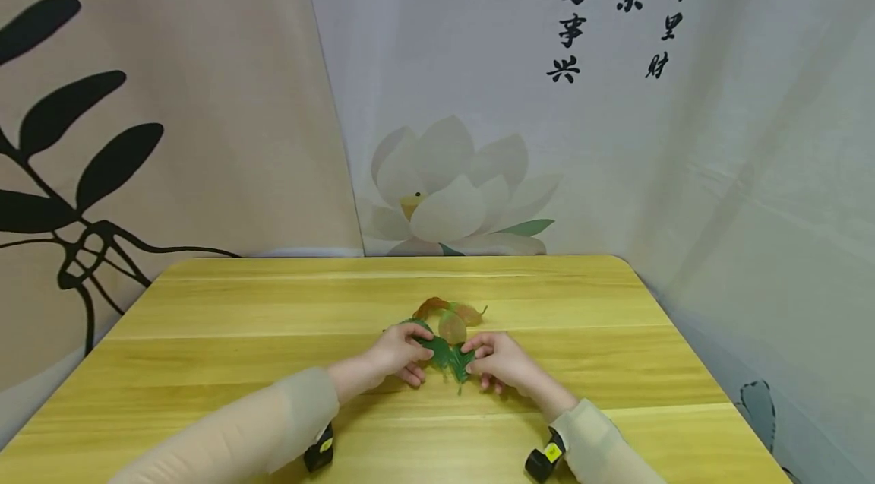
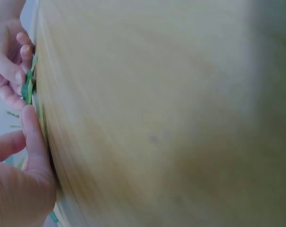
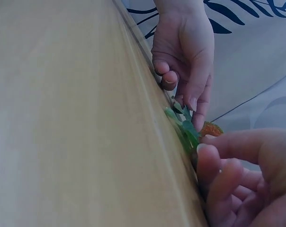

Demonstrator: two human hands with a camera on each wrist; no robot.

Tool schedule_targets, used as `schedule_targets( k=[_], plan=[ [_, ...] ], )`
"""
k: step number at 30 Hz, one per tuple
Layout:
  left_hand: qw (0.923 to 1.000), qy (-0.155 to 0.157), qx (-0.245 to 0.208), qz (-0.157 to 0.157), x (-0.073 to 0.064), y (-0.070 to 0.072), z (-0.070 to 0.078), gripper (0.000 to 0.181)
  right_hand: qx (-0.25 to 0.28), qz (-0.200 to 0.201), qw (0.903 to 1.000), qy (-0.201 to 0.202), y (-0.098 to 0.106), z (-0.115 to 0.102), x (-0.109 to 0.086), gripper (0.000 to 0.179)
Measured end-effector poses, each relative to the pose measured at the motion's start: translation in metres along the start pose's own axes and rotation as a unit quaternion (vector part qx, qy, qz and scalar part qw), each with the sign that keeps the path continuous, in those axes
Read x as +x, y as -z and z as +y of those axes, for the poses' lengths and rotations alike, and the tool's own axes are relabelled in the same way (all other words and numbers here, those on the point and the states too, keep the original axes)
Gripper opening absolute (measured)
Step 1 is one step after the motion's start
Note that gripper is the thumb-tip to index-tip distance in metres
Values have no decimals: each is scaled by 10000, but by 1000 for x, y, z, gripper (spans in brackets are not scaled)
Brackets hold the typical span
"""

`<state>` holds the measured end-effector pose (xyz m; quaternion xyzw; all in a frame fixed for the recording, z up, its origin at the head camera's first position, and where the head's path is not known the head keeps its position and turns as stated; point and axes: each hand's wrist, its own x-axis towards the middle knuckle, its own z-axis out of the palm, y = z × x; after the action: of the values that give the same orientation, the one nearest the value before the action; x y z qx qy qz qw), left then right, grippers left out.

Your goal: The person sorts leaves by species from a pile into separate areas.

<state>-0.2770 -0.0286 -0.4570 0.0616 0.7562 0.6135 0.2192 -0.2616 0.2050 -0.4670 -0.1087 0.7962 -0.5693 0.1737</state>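
Green leaves lie in the middle of the table between the two hands. My left hand (image 1: 402,354) pinches the left green leaf (image 1: 440,352) at its side, thumb and index finger on either side of it. My right hand (image 1: 504,364) pinches the edge of another green leaf (image 1: 461,362) between thumb and fingers. The two leaves overlap near their middle. Just beyond them sit a round yellowish-brown leaf (image 1: 453,328) and reddish-brown leaves (image 1: 468,314). In the right wrist view, green leaf pieces (image 3: 188,130) show low over the tabletop between both hands.
A yellow wooden table (image 1: 239,362) spreads under both hands, its far edge near a printed curtain (image 1: 465,36). Black wrist cameras with yellow labels hang under the left sleeve (image 1: 301,408) and right sleeve (image 1: 601,438).
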Motion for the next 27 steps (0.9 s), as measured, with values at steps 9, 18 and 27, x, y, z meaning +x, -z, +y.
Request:
schedule_targets(
  k=[9, 18, 27],
  plan=[
    [10000, -55, 37, 16, -9, 11, 4, 38, 94, -44, 9999, 25, 3, 0, 1, 28],
    [9991, -233, 0, -342, -19, 19, -2, 38, 72, 210, 9998, -31, 13, 1, 4, 26],
    [9967, -458, 67, -670, -26, 32, -4, 37, 79, -55, 9999, 84, 4, -6, -3, 28]
  ],
)
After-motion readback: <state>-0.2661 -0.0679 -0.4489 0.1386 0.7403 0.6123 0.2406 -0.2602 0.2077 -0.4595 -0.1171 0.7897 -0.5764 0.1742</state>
